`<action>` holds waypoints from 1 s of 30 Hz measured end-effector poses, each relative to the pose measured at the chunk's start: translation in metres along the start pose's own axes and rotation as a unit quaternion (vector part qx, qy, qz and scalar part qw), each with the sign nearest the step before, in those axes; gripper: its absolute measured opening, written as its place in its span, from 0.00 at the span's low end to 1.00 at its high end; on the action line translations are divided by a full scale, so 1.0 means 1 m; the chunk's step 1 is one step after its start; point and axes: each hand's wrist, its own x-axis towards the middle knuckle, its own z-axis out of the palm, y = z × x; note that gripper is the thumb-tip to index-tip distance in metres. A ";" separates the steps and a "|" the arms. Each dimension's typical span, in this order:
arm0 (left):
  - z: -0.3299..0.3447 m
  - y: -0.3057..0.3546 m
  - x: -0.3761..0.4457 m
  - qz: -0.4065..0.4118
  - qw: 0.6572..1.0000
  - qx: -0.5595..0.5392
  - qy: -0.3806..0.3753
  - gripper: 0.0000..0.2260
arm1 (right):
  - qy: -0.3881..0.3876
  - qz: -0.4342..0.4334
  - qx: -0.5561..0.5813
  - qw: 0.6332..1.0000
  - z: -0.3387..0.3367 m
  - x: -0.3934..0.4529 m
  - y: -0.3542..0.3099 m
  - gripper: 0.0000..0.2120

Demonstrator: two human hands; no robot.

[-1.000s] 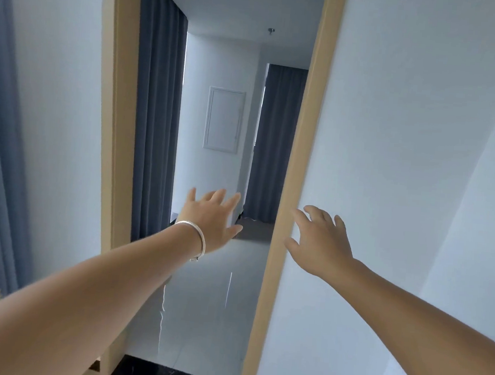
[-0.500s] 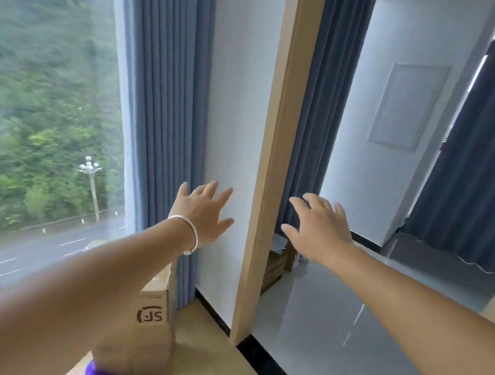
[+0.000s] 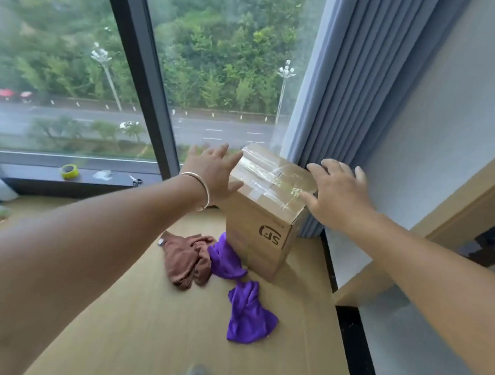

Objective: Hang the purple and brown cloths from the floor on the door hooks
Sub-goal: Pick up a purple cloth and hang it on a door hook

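Both my hands are out in front, empty, fingers spread — the left hand (image 3: 211, 172) with the thin silver bangle (image 3: 200, 187), the right hand (image 3: 337, 192) over the taped brown cardboard box (image 3: 263, 212). The crumpled brown cloth (image 3: 187, 258) and the crumpled purple cloth (image 3: 240, 291) lie on the pale wooden floor (image 3: 144, 322), well below my hands and just beside the box. The purple one runs away from me toward the box; the brown lies touching it on the left, so I judge my left hand better placed for it.
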 end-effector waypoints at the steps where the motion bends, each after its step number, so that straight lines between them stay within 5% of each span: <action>1: 0.014 -0.011 0.001 -0.017 1.000 -0.001 -0.013 0.31 | -0.009 -0.020 0.011 1.000 0.014 0.012 -0.010 0.27; 12: 0.227 -0.055 0.027 -0.073 0.979 -0.080 -0.175 0.28 | -0.182 -0.106 0.015 0.977 0.193 0.079 -0.076 0.25; 21: 0.435 0.001 0.003 -0.086 0.923 -0.169 -0.334 0.27 | -0.351 -0.117 -0.017 0.929 0.389 0.084 -0.086 0.25; 30: 0.661 0.065 -0.008 -0.207 0.839 -0.256 -0.433 0.23 | -0.422 -0.173 -0.048 0.888 0.643 0.095 -0.086 0.22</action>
